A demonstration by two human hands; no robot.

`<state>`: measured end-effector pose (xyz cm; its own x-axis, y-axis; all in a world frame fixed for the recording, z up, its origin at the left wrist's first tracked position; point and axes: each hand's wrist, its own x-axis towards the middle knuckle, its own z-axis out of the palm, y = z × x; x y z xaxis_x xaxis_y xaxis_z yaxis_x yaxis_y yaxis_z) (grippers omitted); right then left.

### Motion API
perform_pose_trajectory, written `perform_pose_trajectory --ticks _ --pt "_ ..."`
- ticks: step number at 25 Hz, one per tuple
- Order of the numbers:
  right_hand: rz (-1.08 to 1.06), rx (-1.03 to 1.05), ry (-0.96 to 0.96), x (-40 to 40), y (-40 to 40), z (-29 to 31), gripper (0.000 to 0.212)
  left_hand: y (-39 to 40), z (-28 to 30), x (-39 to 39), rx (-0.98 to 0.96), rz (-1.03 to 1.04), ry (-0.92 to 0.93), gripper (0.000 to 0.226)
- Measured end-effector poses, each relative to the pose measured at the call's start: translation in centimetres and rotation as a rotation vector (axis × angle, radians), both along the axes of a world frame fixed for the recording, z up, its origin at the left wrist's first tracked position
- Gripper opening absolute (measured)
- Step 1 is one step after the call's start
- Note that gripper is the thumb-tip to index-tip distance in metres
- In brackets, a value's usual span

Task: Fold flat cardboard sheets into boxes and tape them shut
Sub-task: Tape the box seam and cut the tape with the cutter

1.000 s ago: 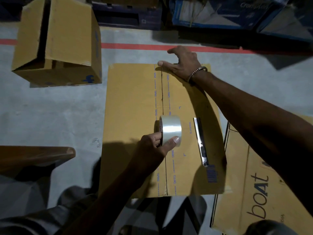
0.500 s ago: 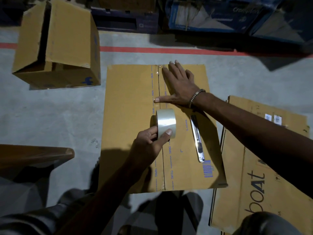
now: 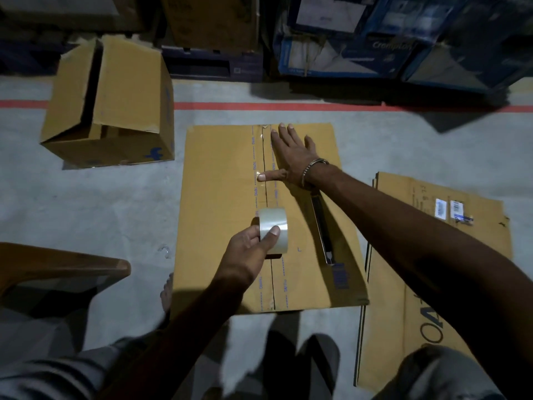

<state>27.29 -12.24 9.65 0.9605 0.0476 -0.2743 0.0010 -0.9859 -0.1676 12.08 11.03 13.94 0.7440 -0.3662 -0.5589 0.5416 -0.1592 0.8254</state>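
Now taping the seam (image 3: 264,168): right hand (image 3: 291,157) flat on it, left (image 3: 248,255) gripping the roll (image 3: 273,230) (next, pull toward me).

We see a grey concrete floor (image 3: 86,215) crossed by a red line (image 3: 274,106). Beyond the red line stand stacked blue printed cartons (image 3: 360,44) and a dark crate (image 3: 213,63). On the near side of the line, far left, juts a brown wooden chair arm (image 3: 63,262).
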Motion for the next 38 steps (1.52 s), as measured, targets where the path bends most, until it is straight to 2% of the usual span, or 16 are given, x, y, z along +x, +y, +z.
perform_pose_trajectory --ticks 4,8,13,17,21,23,26,30,34,38 --pt "0.063 -0.106 0.018 -2.9 0.8 0.9 0.130 0.2 0.1 -0.4 0.012 -0.081 -0.027 0.039" --pt "0.100 -0.222 0.034 -6.0 2.1 0.2 0.111 0.1 0.3 -0.4 0.002 -0.084 -0.030 0.039" --pt "0.059 -0.139 0.062 -5.9 2.5 0.3 0.129 0.7 0.4 -2.7 0.051 -0.108 -0.077 0.047" --pt "0.037 -0.141 0.069 -6.2 3.0 1.1 0.128 1.4 0.4 -4.4 0.062 -0.097 -0.065 0.044" --pt "0.043 -0.165 0.051 -9.9 4.1 1.6 0.103 1.5 0.7 -4.8 0.107 -0.086 -0.090 0.059" --pt "0.064 -0.214 0.026 -11.7 4.4 0.8 0.091 1.4 0.8 -4.5 0.104 -0.061 -0.085 0.050" --pt "0.037 -0.189 0.012 -12.2 4.5 0.1 0.084 1.7 1.0 -5.2 0.082 -0.051 -0.078 0.033" --pt "0.031 -0.169 0.033 -11.8 5.0 0.5 0.106 2.5 1.6 -7.7 0.046 -0.057 -0.072 0.028" --pt "0.022 -0.184 0.036 -12.1 5.3 1.7 0.109 3.4 2.2 -10.1 0.048 -0.034 -0.082 0.013" --pt "0.064 -0.190 0.039 -14.5 5.7 1.4 0.108 3.0 2.7 -10.7 0.058 -0.050 -0.074 0.029"
